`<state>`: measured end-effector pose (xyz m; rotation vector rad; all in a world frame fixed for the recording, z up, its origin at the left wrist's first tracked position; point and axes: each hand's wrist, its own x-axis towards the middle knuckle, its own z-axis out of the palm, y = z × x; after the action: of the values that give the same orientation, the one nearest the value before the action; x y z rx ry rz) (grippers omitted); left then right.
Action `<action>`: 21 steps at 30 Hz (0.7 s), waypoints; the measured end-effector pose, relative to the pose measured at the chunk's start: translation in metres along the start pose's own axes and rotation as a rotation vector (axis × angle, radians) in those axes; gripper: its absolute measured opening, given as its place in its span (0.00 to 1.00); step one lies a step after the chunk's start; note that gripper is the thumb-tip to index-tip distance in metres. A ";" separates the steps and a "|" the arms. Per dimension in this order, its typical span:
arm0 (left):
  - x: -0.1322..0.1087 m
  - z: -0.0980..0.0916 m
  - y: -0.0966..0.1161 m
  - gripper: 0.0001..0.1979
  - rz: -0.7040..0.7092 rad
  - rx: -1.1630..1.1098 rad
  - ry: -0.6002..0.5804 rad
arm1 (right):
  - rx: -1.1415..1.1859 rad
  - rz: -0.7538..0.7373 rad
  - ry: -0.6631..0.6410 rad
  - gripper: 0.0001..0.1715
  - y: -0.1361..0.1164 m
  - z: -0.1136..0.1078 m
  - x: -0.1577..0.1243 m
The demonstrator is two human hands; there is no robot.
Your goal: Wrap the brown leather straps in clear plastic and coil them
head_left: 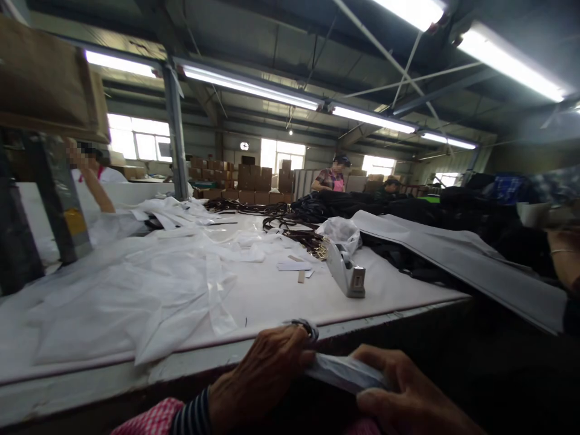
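Note:
My left hand (260, 377) is at the bottom centre, just below the table's front edge (181, 362). Its fingers are curled round one end of a pale grey folded strip of material (344, 371). My right hand (408, 396) grips the other end of the same strip, thumb on top. A small metal ring or buckle (304, 327) shows just above my left knuckles. A pink checked sleeve over a striped cuff (181, 418) covers my left wrist.
White plastic sheets (149, 284) cover the left of the white table. A grey stapler-like tool (347, 272) lies mid-table, with dark straps (290, 223) and black fabric (408, 208) behind. A grey panel (453, 254) slants right. Other people work at the left (97, 175), the back (333, 175) and the right edge (564, 254).

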<state>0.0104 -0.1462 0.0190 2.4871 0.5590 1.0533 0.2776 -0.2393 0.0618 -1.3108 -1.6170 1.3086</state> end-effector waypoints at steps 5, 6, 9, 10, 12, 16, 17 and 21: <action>0.000 -0.007 0.044 0.19 -0.351 -0.364 -0.075 | -0.083 -0.096 0.105 0.20 -0.008 -0.037 0.045; 0.005 -0.008 0.050 0.21 -0.437 -0.508 -0.089 | -0.149 -0.144 0.133 0.17 -0.007 -0.038 0.054; 0.023 -0.011 0.055 0.24 -0.619 -0.923 -0.062 | -0.333 -0.302 0.282 0.20 -0.006 -0.017 0.069; 0.028 -0.012 0.054 0.24 -0.650 -1.030 -0.009 | -0.346 -0.352 0.328 0.24 -0.007 -0.003 0.070; 0.038 -0.017 0.050 0.23 -0.685 -1.175 0.123 | -0.242 -0.406 0.326 0.26 -0.006 0.031 0.070; 0.054 -0.032 0.053 0.19 -0.689 -1.252 0.377 | -0.189 -0.486 0.350 0.19 0.015 0.091 0.077; 0.057 -0.036 0.055 0.19 -0.665 -1.238 0.442 | -0.238 -0.492 0.325 0.23 0.024 0.100 0.079; 0.060 -0.041 0.047 0.19 -0.523 -0.949 0.630 | -0.300 -0.344 0.040 0.27 0.056 0.104 0.073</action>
<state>0.0281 -0.1488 0.1040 1.1057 0.6254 1.4169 0.1780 -0.1995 -0.0266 -1.1488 -1.9620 0.8537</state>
